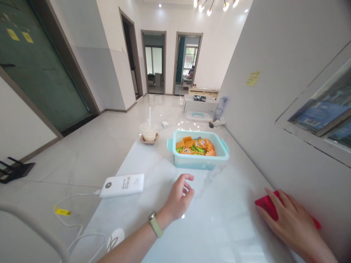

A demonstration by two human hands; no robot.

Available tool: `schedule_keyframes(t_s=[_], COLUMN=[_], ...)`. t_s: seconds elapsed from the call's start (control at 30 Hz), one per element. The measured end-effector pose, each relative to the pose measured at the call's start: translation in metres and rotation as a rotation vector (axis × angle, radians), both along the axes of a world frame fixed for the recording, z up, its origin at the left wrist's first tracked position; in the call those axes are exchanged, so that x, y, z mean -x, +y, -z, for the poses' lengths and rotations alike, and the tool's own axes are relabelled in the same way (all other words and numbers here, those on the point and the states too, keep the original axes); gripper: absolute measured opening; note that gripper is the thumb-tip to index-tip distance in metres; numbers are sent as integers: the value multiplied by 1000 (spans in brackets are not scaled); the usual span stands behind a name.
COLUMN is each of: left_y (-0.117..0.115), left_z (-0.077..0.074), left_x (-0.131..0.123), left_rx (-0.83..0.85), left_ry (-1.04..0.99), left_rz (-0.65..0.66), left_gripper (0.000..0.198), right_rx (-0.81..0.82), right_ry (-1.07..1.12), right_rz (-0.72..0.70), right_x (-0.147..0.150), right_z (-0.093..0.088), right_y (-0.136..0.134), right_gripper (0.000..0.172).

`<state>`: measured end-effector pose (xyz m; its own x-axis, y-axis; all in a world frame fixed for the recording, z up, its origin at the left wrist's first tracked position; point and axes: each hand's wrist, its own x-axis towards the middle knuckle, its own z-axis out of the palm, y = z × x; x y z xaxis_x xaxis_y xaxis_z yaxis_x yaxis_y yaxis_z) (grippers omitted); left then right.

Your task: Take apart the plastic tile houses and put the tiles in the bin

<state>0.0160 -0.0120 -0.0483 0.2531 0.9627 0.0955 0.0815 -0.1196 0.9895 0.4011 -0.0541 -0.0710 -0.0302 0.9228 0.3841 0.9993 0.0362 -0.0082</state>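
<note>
The right hand (290, 223) lies flat over a red cloth (270, 204), its fingers spread and pressing the cloth against the grey wall (287, 73) (an open palm spreads the pressure evenly, so the cloth is less likely to bunch). All this sits to the right of the teal plastic tub (197, 162). The left hand (178, 197), fingers loosely curled and slightly apart, holds nothing just in front of the tub, and a white power bank (122, 185) lies further left of it.

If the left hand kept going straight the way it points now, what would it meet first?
Probably the near side of the teal plastic tub, just ahead of the left hand, though depth is hard to judge from this view.
</note>
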Motion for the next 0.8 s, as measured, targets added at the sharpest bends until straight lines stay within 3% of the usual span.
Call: schedule_keyframes(t_s=[0.1,0.2,0.37,0.47,0.53,0.6,0.67,0.73,0.8], left_y=[-1,1,8,13,14,14,13,11,10], left_z=[0,1,0,-3,-4,-6,-7,-8,-6], left_x=[4,9,17,23,25,24,18,12,6], left_rx=[-145,-302,-283,-230,-187,-123,-39,45,116], left_ry=[79,146,126,47,-50,-170,-301,-406,-439], left_rz=[148,268,246,250,270,281,304,282,167], left_gripper=[35,55,48,52,68,87,99,94,80], right_rx=[61,251,470,554,623,682,731,782,778], right_ry=[-25,71,257,616,1033,1496,1800,1884,1875], right_rz=[-130,-389,-395,-565,-685,-662,-531,-431,-410], right_x=[53,107,153,160,163,167,173,181,187], right_z=[-7,-24,-50,-56,-52,-44,-36,-32,-33], right_y=[0,3,32,53,62,64,63,60,56], right_gripper=[64,68,99,102,98,86,73,61,52])
